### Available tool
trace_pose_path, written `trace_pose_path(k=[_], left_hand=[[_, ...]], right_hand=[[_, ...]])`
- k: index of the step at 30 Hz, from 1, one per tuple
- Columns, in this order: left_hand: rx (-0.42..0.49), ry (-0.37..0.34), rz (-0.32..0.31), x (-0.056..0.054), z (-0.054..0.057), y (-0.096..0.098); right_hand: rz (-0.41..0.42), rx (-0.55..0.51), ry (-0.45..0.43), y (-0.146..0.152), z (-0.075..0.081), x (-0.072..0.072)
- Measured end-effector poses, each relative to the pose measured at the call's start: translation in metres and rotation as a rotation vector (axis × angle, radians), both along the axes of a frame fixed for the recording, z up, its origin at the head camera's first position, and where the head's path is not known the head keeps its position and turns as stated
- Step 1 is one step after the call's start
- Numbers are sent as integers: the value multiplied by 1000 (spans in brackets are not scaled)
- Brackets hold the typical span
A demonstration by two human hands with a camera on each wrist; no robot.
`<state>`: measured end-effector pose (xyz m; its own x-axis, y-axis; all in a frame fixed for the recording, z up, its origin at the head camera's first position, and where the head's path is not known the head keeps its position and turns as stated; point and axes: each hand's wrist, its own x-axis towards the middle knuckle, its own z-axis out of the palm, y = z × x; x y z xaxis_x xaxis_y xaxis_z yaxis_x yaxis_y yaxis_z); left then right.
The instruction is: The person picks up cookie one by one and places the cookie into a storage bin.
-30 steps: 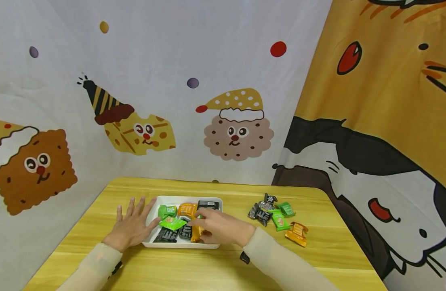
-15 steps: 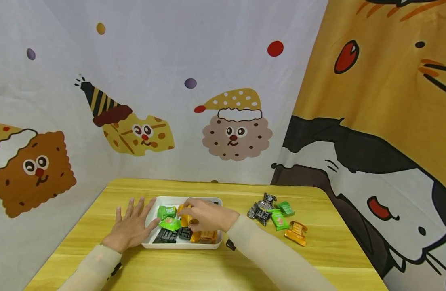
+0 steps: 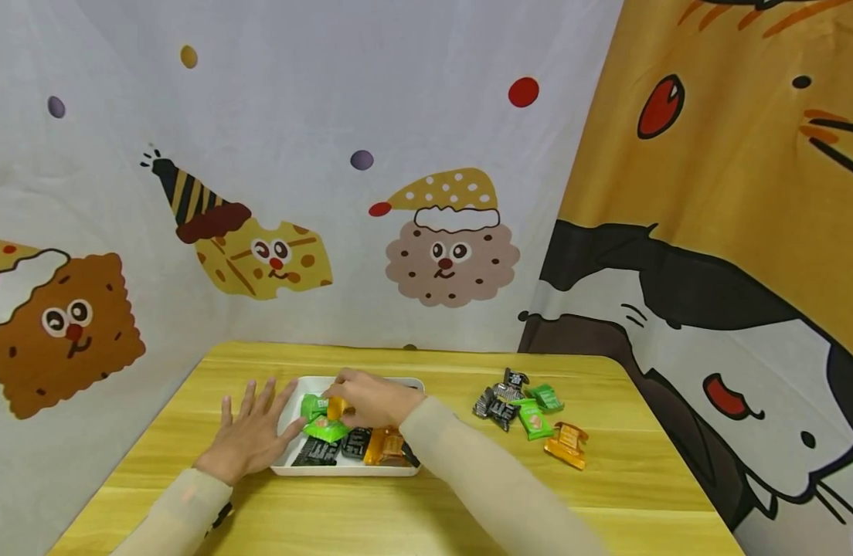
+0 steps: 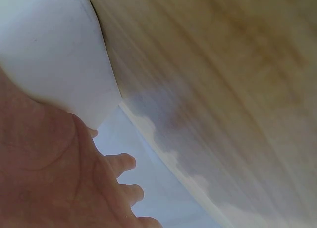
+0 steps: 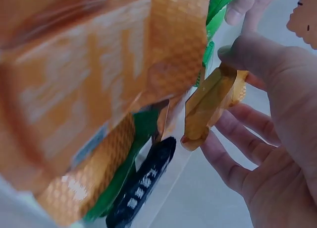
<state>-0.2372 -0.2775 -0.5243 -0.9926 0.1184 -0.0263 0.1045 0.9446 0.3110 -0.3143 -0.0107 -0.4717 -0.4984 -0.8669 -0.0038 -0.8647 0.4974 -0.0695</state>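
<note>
My left hand [image 3: 249, 432] lies with fingers straight and spread at the left side of a white tray [image 3: 343, 470], thumb over its rim. Between thumb and fingers, my right hand [image 3: 378, 398] pinches an orange wrapped candy [image 3: 336, 408] over the tray's left half. The right wrist view shows the pinched candy [image 5: 210, 104] clearly. Green candies [image 3: 325, 428] sit in the tray just left of and below it. Black candies [image 3: 317, 452] and an orange candy [image 3: 385, 448] line the near side. My right hand hides part of the tray's far middle.
On the wooden table [image 3: 468, 502], right of the tray, lies a loose group: black candies [image 3: 499, 409], green candies [image 3: 535, 421] and an orange candy [image 3: 567, 445]. A printed cloth [image 3: 294, 116] hangs behind the table.
My right hand has gone from the tray's near right corner to its far middle, taken up an orange candy, and carried it left. An orange candy now lies at near right. The left hand stays put.
</note>
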Motion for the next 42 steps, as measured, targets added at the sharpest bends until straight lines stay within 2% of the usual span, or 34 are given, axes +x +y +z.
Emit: trace_pose_path(k=[10, 16, 24, 35, 42], left_hand=[[-12, 0, 4, 1, -1, 1], [-17, 14, 3, 0, -2, 1], [-14, 3, 3, 0, -1, 2], [-23, 10, -6, 1, -1, 1], [-3, 9, -7, 2, 0, 1]], right_hand=[[-110, 24, -24, -17, -4, -4], [-114, 7, -3, -9, -5, -3], [-93, -3, 61, 9, 0, 6], [-94, -54, 67, 49, 0, 23], [-134, -61, 31, 80, -3, 32]])
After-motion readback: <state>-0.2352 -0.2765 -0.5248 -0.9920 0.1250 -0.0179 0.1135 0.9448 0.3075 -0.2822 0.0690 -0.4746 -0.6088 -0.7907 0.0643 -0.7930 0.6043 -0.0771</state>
